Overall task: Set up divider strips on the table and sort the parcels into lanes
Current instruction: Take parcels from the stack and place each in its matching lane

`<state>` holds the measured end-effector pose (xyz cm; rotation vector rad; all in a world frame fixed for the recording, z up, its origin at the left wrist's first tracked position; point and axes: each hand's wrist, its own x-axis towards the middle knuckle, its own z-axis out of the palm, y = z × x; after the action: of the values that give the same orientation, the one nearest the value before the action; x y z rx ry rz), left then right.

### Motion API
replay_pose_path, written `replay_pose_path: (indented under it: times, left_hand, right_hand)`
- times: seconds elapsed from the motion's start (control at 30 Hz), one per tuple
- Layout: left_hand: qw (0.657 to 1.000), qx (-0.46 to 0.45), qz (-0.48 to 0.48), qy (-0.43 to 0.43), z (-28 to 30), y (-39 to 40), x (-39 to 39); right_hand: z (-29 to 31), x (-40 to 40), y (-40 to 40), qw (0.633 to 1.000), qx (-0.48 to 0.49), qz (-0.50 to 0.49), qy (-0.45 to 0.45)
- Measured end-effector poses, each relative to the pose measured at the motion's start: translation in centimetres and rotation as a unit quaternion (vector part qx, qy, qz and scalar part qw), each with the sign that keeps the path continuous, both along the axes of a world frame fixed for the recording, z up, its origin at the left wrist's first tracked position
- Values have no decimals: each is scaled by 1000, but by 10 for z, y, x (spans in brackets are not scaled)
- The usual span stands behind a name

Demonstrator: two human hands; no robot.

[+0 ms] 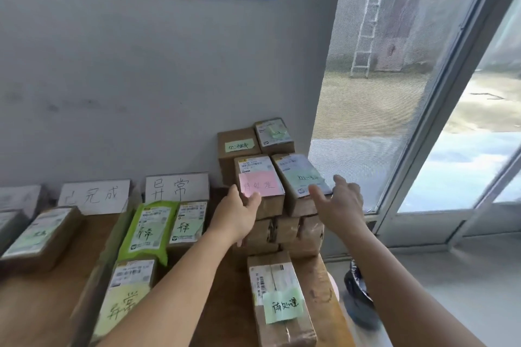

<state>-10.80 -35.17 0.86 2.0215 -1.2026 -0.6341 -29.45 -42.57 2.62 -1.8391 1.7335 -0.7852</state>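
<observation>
Left hand [239,211] is spread open, fingertips touching the near-left edge of the pink-noted parcel [260,186] atop the far-right stack. Right hand [339,203] is open, nothing gripped, beside the green-noted parcel [301,177]. Stack is set at the worktop [45,304] right edge; open floor is seen right.

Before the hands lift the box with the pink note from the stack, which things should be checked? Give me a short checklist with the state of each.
1. Left hand at the pink-note box: ok, fingers touch its left side.
2. Right hand on the same box: not ok, it is at the neighbouring green-note box.
3. Firm grip: not ok, both hands open.
4. Nothing on top of the box: ok.
5. Stack below steady: cannot tell.
</observation>
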Motion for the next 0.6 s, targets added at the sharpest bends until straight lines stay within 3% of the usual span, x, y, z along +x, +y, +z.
replay_pose_path:
  times: [0.3,0.6]
  left_hand:
    - [998,-23,49,9,-5,-5,-7]
    - [994,-70,81,13,1,18,-14]
  right_hand:
    - [-12,-1,-13,996,39,54,-57]
    - [-12,-5,9,986,-23,79,-147]
